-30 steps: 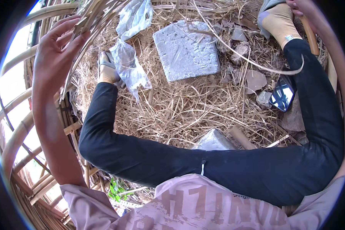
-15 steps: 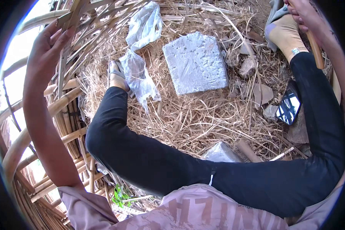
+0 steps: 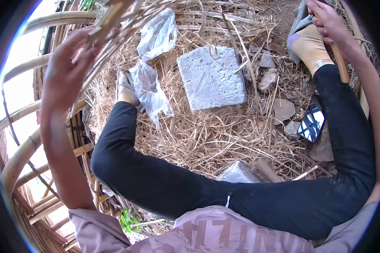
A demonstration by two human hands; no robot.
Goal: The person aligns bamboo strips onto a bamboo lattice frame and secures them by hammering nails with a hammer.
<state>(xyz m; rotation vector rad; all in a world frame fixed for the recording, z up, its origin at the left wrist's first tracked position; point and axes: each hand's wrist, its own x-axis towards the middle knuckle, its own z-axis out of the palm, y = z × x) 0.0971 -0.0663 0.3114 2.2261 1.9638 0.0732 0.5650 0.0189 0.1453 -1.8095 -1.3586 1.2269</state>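
Note:
At the upper left, my left hand has its fingers closed round split bamboo strips, whose far ends leave the top of the view. These strips are blurred by motion. My right hand, at the upper right, grips a wooden-handled tool. Its handle points down toward my leg, and its working end is out of sight. Below the right hand is my foot in a tan sock. A pale, pitted stone block lies flat on the straw between my legs.
Crumpled clear plastic bags lie by my other foot. A dark phone-like object with a reflective face rests near my right knee, beside broken stones. A bamboo frame curves along the left. Straw covers the ground.
My left hand has moved right with the bamboo strips, which swing across the top of the view. My right hand keeps its grip on the handle. The whole view has shifted slightly.

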